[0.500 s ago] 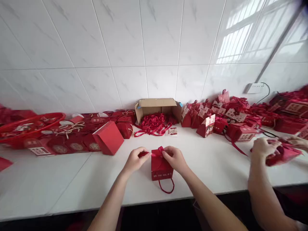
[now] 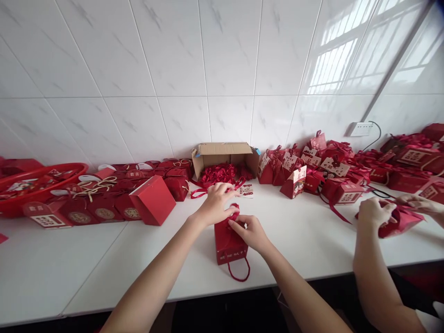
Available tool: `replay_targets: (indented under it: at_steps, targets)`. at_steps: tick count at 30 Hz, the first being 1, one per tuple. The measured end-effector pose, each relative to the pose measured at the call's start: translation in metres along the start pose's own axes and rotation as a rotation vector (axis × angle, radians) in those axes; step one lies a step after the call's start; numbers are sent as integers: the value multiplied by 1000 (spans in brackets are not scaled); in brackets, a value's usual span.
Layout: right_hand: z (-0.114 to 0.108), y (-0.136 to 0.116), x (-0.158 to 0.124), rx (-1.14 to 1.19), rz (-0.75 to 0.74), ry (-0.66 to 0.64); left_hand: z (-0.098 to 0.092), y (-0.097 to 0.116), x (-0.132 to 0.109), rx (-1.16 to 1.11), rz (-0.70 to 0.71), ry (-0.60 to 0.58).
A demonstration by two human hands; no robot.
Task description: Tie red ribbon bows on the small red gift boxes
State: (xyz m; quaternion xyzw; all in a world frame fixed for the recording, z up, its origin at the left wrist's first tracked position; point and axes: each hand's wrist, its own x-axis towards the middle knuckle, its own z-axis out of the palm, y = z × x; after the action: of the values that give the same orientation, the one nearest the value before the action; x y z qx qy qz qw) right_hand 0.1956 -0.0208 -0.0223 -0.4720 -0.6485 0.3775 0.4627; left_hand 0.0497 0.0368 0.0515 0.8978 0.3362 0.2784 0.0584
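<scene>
Red gift box (image 2: 229, 247), upright on desk (image 2: 305, 240): ribbon (image 2: 235, 216) at its top apparently mid-tying. Left hand (image 2: 217, 203) and right hand (image 2: 248, 231) both pinched closed on the ribbon. Tightening likely calls for even, opposed pulls.

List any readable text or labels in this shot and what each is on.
No text is legible.
Blurred: gold print on the red gift box.
Too small: printed card by the cardboard box.
Too small: white labels on the boxes at right.
</scene>
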Motion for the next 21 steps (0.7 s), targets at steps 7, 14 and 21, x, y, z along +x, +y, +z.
replay_targets:
  at_steps: [7, 14, 21]
  targets:
    - [4, 5, 1, 76, -18, 29, 17, -7, -55, -417, -332, 41]
    - [16, 11, -1, 153, 26, 184, 37, 4, -77, -579, -411, 163]
    - [17, 7, -6, 60, -69, 187, 45, 7, -80, -571, -402, 251]
